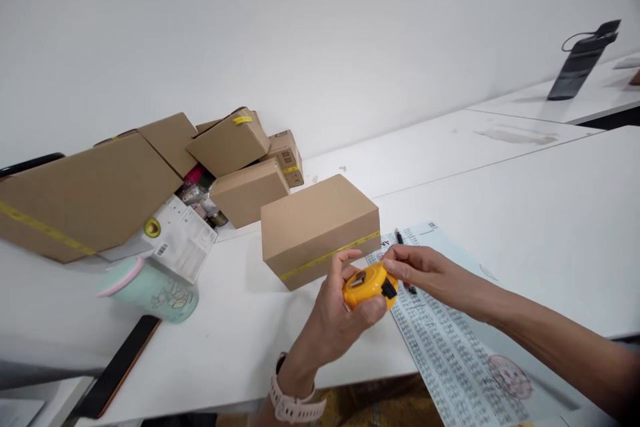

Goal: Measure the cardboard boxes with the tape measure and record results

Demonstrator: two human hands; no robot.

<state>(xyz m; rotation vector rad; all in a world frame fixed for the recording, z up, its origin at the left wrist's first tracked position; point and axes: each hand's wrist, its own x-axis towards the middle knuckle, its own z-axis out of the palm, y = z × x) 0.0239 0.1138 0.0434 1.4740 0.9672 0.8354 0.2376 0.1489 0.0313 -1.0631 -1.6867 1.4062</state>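
Note:
A yellow tape measure [367, 282] with a black button lies in my left hand [333, 310], whose thumb and fingers wrap round its case. My right hand [425, 270] reaches in from the right, thumb and fingertips closed together at the far edge of the case. No drawn-out blade can be made out. Just beyond the hands, a closed cardboard box [320, 227] sits on the white table, a yellow strip along its near side. A blue printed sheet [450, 347] spreads beneath my right hand and forearm. On that sheet lies a dark pen [399, 237], partly hidden by my right hand.
Several more cardboard boxes [250, 193] stand against the wall at the left. Closer in are a mint tumbler [155, 293], a white package with an avocado picture [185, 240] and a long black object [120, 367]. A dark bottle [580, 67] stands far right.

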